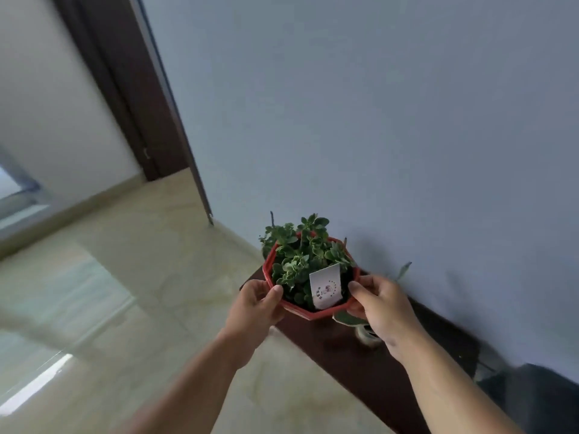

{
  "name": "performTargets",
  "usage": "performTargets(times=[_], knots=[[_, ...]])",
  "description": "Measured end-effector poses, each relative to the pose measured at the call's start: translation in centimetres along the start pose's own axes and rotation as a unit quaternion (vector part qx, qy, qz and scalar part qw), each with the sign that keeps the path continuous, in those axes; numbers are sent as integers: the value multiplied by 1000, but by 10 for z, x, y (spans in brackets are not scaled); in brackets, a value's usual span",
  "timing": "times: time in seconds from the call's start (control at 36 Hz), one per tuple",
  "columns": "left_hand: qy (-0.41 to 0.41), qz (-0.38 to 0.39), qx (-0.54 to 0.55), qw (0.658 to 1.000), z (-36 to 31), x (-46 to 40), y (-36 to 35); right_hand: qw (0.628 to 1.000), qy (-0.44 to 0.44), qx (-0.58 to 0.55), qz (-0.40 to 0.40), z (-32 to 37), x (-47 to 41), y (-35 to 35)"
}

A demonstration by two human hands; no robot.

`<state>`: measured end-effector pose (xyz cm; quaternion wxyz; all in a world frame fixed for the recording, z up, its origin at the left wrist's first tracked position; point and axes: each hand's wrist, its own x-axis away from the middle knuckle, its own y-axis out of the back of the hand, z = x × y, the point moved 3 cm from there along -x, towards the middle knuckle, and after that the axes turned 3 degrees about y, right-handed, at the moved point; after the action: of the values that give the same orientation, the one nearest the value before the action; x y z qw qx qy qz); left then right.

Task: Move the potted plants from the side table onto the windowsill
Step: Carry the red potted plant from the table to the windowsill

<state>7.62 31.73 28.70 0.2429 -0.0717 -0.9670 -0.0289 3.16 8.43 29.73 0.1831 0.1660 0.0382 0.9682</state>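
A red angular pot (316,313) holds a leafy green plant (302,255) with a white label card (326,286) stuck in the soil. My left hand (255,308) grips the pot's left rim, thumb over the edge. My right hand (380,303) grips the right rim the same way. The pot is over the left end of a dark brown side table (360,358) that stands against the wall. A second small pot (365,333) with a broad leaf sits on the table, partly hidden under my right hand.
A pale blue-grey wall (376,120) rises right behind the table. A dark door frame (138,98) stands at upper left. Glossy beige floor tiles (141,292) spread to the left. A dark object (532,393) sits at the table's right end.
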Motion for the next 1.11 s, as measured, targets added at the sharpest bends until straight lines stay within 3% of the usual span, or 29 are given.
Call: performTargets(times=[0.28,0.56,1.11], knots=[[-24,-136,114,984,8,46,251,986,36,34,158,51,40,-258],[-37,-272,175,946,35,80,438,950,57,105,290,65,64,-475],[-28,-403,224,887,-20,-39,668,900,35,85,426,126,-42,-791]])
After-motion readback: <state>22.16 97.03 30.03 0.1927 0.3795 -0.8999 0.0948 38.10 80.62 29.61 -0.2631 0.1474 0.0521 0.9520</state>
